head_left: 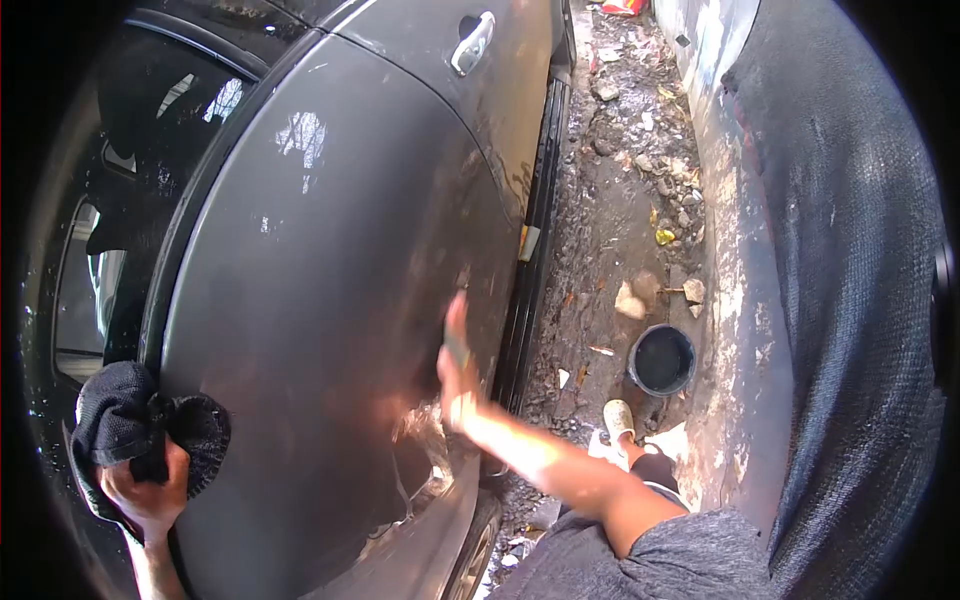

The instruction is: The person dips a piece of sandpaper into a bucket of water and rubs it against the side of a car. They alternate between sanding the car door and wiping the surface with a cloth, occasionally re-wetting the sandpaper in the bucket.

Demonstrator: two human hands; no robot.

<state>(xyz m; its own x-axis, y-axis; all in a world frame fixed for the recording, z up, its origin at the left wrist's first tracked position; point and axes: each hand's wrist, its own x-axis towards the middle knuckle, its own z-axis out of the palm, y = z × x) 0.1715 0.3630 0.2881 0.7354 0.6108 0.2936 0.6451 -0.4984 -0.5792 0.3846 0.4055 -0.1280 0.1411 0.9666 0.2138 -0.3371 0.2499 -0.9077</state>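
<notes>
A dark car door panel (300,300) fills the left and middle of the view, with a chrome handle (472,44) near the top. At the lower left, my left hand (150,490) grips a bunched dark cloth (120,415) beside the car's window (90,290). My right hand (456,365) is at the lower middle of the panel, fingers stretched out and pointing up. It looks flat against or just over the panel; contact cannot be made out. Nothing shows in it. Below it, the bodywork has a shiny, patchy area (425,450).
A dark bucket (662,360) of liquid stands on the wet, stony ground (620,200) right of the car. My shoe (618,418) is just below it. A stained wall (735,330) and a hanging dark sheet (850,250) bound the narrow passage on the right.
</notes>
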